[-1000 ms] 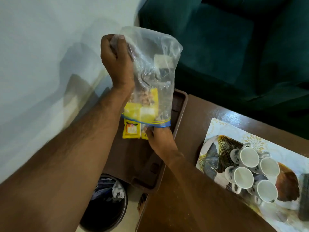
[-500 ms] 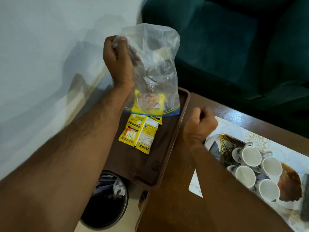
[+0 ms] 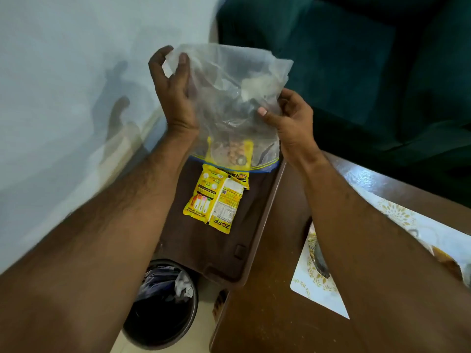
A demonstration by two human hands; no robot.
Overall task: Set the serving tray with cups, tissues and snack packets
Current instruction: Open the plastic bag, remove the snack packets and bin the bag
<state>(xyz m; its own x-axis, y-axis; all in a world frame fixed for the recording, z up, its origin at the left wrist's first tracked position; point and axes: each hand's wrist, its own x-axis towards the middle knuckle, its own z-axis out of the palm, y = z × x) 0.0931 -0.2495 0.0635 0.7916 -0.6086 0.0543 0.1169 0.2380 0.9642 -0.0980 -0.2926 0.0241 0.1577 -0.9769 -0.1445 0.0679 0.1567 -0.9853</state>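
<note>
Both hands are up on the clear zip bag, held upside down over the brown serving tray. The left hand pinches a top corner of the film between thumb and fingers; the right hand grips the opposite edge, thumb pressed onto the plastic. The blue zip mouth hangs at the bottom, just above the tray, and one yellow snack packet sits inside right at that opening.

Two yellow packets already lie on the tray floor, overlapping, directly beneath the bag.

How will this handle? The bag looks thin, crinkly and limp, so it gives no support of its own and likely slips under a loose pinch; gripping bunched film at the corners seems the safest hold. The packets look light, flat and sealed, probably slick foil, so the one in the mouth may drop with a gentle shake, or could be drawn out by its edge.

To the right, a patterned placemat lies on the wooden tabletop; a dark bin stands on the floor below the tray's near end.
</note>
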